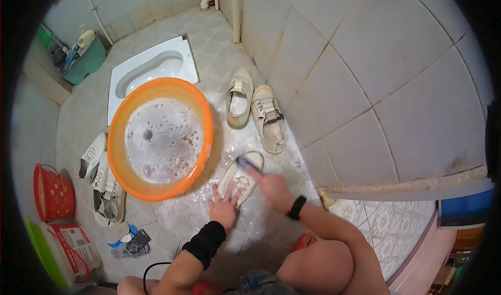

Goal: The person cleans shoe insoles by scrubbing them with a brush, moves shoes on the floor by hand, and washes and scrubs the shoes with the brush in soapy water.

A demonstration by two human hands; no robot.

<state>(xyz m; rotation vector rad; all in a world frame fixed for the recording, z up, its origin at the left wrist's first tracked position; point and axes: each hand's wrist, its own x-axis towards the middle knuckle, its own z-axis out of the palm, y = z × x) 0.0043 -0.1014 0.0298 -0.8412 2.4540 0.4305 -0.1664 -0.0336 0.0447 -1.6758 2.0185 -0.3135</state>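
A cream lace-up shoe [241, 182] lies on the wet, soapy floor in front of me. My left hand [223, 209] presses on its near part, fingers spread over the laces and side. My right hand [272, 188] is closed around a scrubbing brush [247, 165], whose dark end rests against the toe area; it is slightly blurred. Beside the wall stand two more cream shoes, one [239, 99] on the left and the other [270, 120] on the right. Left of the shoe is an orange basin [207, 138] of foamy water.
A squat toilet [190, 65] lies behind the basin. White shoes [93, 156], a red bucket [54, 193] and a white tub with red label [78, 250] line the left side. A green bin [86, 62] holds bottles. The tiled wall [344, 86] rises close on the right.
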